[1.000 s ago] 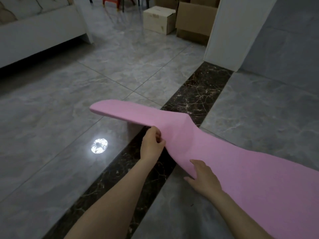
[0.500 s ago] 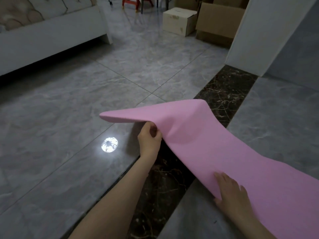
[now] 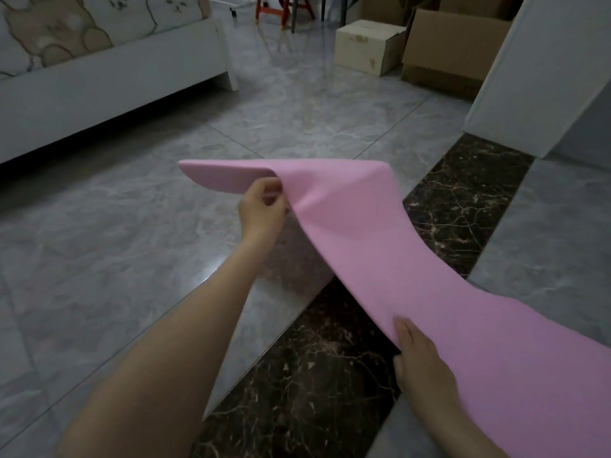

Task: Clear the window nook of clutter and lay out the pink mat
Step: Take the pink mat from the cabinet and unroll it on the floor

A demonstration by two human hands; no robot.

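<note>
Mat hanging lifted over the floor.
Left hand is pinching its far edge; right hand is lying flat, fingers straight, on its near edge.

Bare forearms, left hand, right hand
</note>
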